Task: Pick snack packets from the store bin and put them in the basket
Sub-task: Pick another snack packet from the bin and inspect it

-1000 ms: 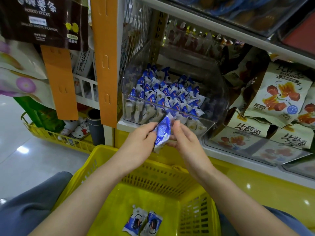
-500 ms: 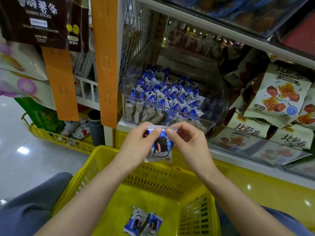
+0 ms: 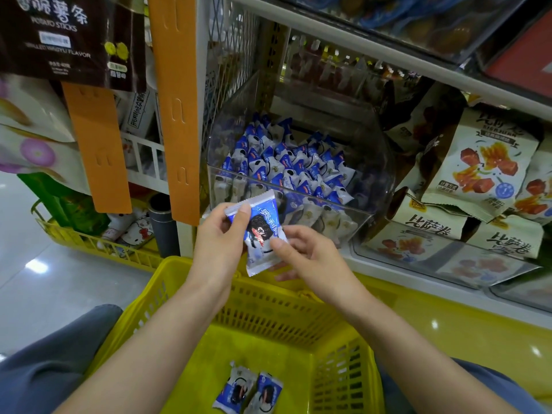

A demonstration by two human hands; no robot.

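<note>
A blue and white snack packet [image 3: 260, 231] with a dark cookie picture is held upright just in front of the clear store bin [image 3: 370, 186]. My left hand [image 3: 221, 237] pinches its upper left corner. My right hand [image 3: 307, 255] pinches its right edge lower down. Both hands hover above the far rim of the yellow basket [image 3: 268, 312]. Two similar packets [image 3: 248, 391] lie side by side on the basket floor. Several more of the same packets [image 3: 292, 168] fill the bin.
Cream snack bags [image 3: 481, 165] crowd the shelf right of the bin, above a clear front panel. An orange hanging strip [image 3: 179, 109] and another [image 3: 95, 144] hang at left. A second yellow basket [image 3: 98, 243] sits on the floor. My grey trouser legs flank the basket.
The packet has been turned from edge-on to face me, then tilted and lowered slightly. My right hand slid from its top edge down to its right side.
</note>
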